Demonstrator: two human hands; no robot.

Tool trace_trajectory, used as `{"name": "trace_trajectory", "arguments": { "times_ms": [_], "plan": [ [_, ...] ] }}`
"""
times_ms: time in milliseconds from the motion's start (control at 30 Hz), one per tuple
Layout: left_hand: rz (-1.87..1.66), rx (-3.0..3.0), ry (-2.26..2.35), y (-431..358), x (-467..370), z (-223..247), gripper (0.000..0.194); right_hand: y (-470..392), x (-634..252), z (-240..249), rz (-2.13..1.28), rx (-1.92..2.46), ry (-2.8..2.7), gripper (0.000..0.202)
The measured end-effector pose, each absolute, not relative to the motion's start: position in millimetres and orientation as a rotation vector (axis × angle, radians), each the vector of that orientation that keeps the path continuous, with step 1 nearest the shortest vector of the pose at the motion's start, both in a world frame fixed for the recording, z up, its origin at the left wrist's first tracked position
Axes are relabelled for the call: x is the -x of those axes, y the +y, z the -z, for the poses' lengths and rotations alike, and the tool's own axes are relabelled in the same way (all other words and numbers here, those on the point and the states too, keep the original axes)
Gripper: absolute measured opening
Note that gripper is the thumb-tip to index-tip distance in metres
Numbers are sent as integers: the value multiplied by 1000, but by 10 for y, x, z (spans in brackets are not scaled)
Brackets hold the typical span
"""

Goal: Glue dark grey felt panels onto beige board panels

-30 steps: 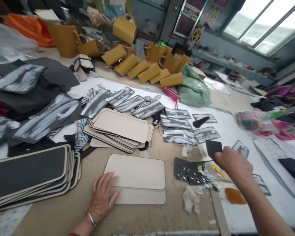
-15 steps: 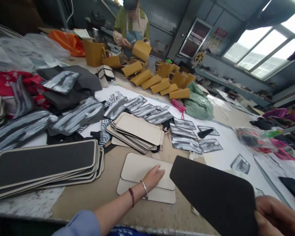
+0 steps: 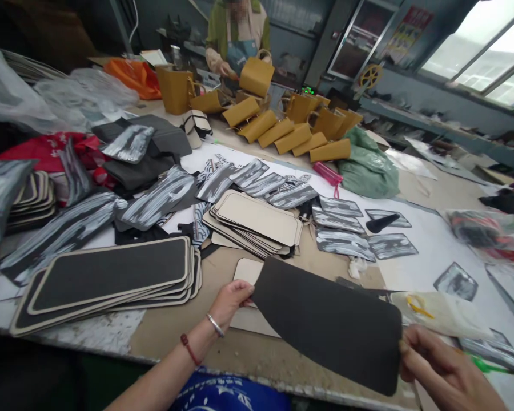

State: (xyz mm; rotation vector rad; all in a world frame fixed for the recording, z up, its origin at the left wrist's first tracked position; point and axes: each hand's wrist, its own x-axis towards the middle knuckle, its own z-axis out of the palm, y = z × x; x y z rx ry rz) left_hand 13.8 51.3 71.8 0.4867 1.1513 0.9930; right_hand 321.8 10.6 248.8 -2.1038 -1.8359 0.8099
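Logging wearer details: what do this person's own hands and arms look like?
The left hand is ungloved, with a silver-coloured bangle at the wrist and a dark red bracelet farther up. The right hand is ungloved too, with nothing worn in view. No sleeve shows.

Left hand [image 3: 229, 302]: moved off the pale boards [image 3: 247, 270]; its fingers now pinch the dark panel [image 3: 329, 322] by its left end.
Dark panel: earlier held by the right hand [image 3: 432, 362] alone, now spanning both hands' fingers.
Pale boards: now largely hidden, showing around the left fingertips.
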Motion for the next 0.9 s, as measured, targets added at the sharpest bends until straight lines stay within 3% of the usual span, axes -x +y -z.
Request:
{"name": "trace_trajectory", "arguments": {
  "times_ms": [233,367,900],
  "plan": [
    [-906,-691,1519,272,278,-572,34,215,-3165,-1379,-1093,2181,-1558,25],
    [-865,-788,1649,342,191,-448,35,363,-3261,-933,-978,2243,-1574,20],
    [-618,-1059,1967,682,27,-263,23,967,-3250,-484,-707,2440,-1793,14]
  ]
}}
